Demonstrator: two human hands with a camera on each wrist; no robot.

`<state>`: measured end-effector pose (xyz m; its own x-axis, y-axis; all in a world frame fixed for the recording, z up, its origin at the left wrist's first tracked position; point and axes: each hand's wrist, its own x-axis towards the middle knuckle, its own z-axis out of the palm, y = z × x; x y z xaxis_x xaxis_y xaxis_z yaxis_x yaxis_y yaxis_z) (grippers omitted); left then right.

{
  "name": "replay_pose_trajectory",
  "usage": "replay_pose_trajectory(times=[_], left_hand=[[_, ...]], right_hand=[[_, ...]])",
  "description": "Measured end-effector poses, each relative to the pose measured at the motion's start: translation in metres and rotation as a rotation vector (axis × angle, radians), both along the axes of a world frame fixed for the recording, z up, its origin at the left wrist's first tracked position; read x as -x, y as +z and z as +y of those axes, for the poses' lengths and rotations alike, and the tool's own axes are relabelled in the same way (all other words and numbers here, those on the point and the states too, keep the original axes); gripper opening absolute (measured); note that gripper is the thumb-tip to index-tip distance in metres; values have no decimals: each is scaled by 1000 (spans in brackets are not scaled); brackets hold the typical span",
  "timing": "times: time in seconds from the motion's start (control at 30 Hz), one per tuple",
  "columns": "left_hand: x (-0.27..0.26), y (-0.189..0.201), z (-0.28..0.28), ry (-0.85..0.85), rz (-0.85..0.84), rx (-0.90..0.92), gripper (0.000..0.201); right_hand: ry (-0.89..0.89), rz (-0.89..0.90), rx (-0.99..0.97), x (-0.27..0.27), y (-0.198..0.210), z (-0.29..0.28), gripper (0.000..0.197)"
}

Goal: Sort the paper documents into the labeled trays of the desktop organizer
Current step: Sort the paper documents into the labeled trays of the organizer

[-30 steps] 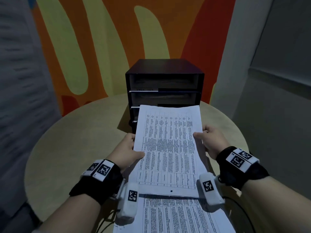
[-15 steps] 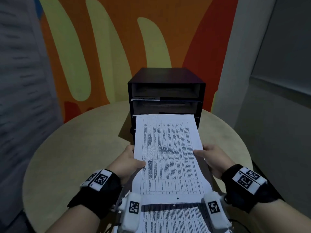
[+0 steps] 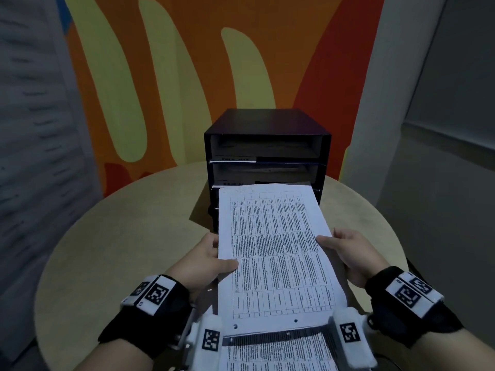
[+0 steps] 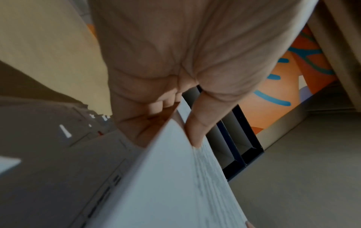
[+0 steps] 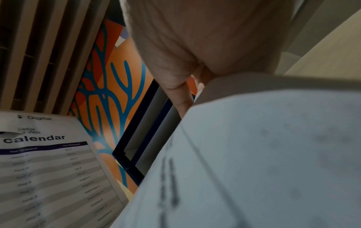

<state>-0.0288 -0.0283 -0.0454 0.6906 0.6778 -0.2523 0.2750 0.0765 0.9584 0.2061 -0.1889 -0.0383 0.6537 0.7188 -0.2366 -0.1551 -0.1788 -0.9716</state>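
An office corner: a black desktop organizer (image 3: 267, 156) on a round surface (image 3: 120, 236), an orange-and-yellow mural wall (image 3: 187, 62) behind, a printed payroll calendar (image 5: 48, 169) lower left.

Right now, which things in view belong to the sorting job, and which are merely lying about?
In the job:
- printed sheet, pinched by left hand and right hand
- black organizer
- paper stack

Lying about:
- round table
- calendar page
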Motion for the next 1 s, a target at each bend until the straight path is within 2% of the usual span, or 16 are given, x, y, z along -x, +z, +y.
replay_pose_trajectory(times=[0.2,0.37,0.47,0.53,0.6,0.67,0.73,0.8,0.87,0.93,1.0], left_hand=[[2,8,0,33,-59,-42,38],[1,10,-2,46,-60,-65,53],[-5,12,1,78,-60,-171,70],[-12,17,6,123,-55,-225,74],[-21,25,14,152,-60,-230,72],[-30,34,24,183,-82,-215,69],[-39,43,35,212,-81,-241,70],[-47,51,44,235,-55,-313,68],[-54,59,46,251,-15,-436,57],[-60,63,42,240,77,-638,47],[-67,64,36,159,198,-894,39]], right_hand=[[22,9,-31,-5,7,6,7],[-26,16,-37,-12,12,23,8],[-44,-5,-57,-13,19,35,14],[-62,10,-96,-13,23,42,17],[-68,6,-133,-13,25,50,10],[-66,-27,-128,-13,28,54,15],[-60,-49,-119,-12,28,56,11],[-94,-62,-164,-12,29,56,25],[-159,-115,-215,-13,27,58,37],[-207,-176,-230,-15,25,61,31],[-226,-203,-208,-18,22,67,24]])
